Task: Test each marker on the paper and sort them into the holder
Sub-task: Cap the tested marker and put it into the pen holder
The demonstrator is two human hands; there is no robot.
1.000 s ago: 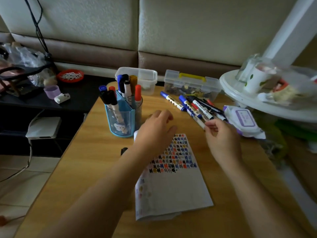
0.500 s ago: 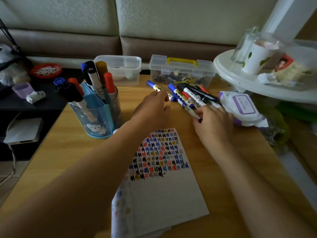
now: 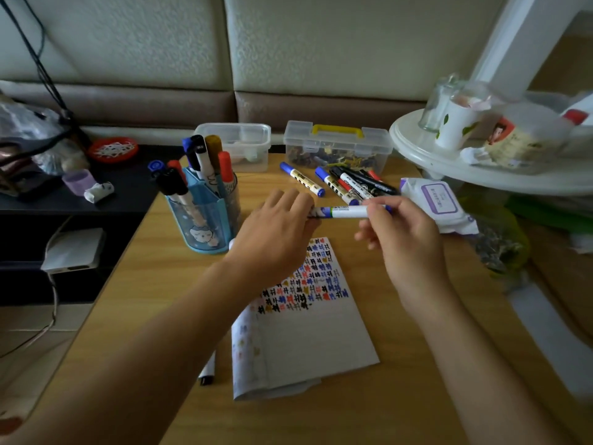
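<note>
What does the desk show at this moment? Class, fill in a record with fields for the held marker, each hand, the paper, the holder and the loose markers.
Held marker: white barrel, blue ends, held level between both hands
Right hand: pinches the marker's right part
Left hand: fingers closed on its left end
Paper: flat on the table, upper part covered in coloured test marks
Holder: blue, left of the paper, several markers standing in it
Loose markers: a cluster lying beyond the hands

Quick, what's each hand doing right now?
Left hand: at the cap end of the marker; grip cannot be told.
Right hand: pinches that marker.
</note>
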